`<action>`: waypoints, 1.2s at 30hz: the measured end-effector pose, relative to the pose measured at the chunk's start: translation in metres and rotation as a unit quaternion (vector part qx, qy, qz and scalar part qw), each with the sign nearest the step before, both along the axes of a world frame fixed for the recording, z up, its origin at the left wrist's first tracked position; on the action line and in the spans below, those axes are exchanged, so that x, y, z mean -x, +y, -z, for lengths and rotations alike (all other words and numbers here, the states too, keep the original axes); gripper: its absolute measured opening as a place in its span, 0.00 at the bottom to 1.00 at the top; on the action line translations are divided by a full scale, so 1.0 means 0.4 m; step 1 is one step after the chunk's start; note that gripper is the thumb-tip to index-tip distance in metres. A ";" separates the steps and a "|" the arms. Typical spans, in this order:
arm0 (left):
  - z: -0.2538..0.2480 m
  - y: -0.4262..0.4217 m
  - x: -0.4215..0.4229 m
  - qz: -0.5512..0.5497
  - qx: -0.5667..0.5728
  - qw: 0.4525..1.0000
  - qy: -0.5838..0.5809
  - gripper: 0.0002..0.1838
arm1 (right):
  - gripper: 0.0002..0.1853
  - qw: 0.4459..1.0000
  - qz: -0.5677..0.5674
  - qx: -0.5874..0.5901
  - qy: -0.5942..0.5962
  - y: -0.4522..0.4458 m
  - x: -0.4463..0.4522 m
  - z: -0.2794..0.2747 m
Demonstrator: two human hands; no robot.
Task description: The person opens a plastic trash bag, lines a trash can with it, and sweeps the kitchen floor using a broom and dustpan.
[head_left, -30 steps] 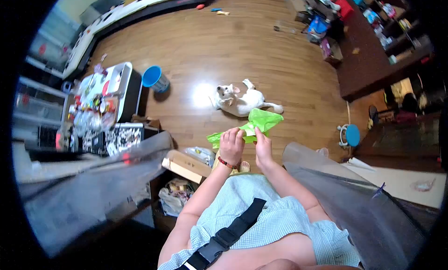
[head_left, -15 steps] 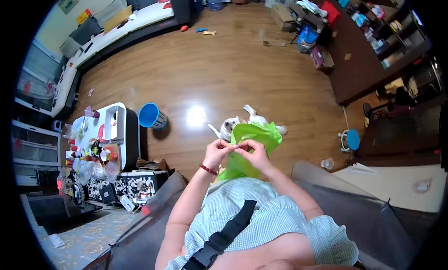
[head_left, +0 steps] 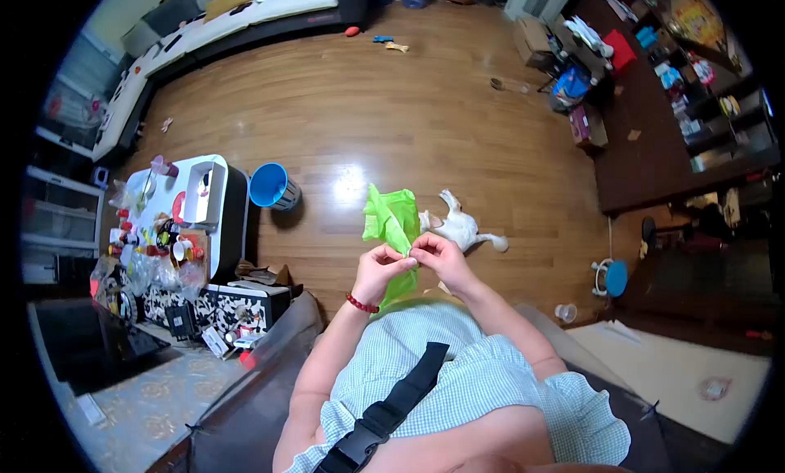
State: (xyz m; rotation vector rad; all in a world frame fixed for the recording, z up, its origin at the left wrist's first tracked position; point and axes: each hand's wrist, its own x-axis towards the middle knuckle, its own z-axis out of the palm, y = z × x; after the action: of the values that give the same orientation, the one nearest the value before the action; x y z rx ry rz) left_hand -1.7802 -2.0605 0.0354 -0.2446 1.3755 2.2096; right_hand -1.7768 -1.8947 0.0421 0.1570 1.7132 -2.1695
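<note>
A thin, crumpled green plastic bag rises above my hands, and part of it hangs below them in front of my dress. My left hand, with a red bead bracelet at the wrist, pinches the bag between thumb and fingers. Right beside it, my right hand pinches the same bag, and the fingertips of both hands nearly touch. Behind the bag a white dog lies on the wooden floor, its head mostly hidden by the bag and my right hand.
A blue bin stands on the floor beside a cluttered white-topped table at the left. A blue-topped stool is at the right. A sofa lines the back left, with dark shelving at the right.
The bag was spread wide to the right of my hands half a second ago; now it is bunched and points up to the left. Both hands keep pinching it. The view has shifted.
</note>
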 end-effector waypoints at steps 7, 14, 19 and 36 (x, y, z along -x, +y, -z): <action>0.032 0.025 -0.032 -0.197 -0.094 0.976 -0.019 0.06 | 0.06 0.999 0.016 0.020 0.030 0.040 0.048 0.012; 0.019 0.074 -0.048 -0.221 0.007 0.968 0.116 0.05 | 0.07 0.993 -0.089 -0.016 0.081 0.032 0.054 0.003; 0.016 0.071 -0.048 -0.261 -0.067 0.963 0.012 0.03 | 0.06 0.995 -0.033 -0.028 0.088 0.026 0.046 -0.006; -0.031 0.014 0.026 -0.234 0.000 0.971 0.042 0.06 | 0.05 0.970 0.093 -0.120 0.190 -0.017 0.056 0.030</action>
State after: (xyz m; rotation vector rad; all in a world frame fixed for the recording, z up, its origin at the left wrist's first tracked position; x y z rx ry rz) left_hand -1.7906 -2.0550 0.0477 -0.5283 1.4806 2.6262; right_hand -1.7993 -1.9014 0.0302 -0.0422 2.2578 -2.2243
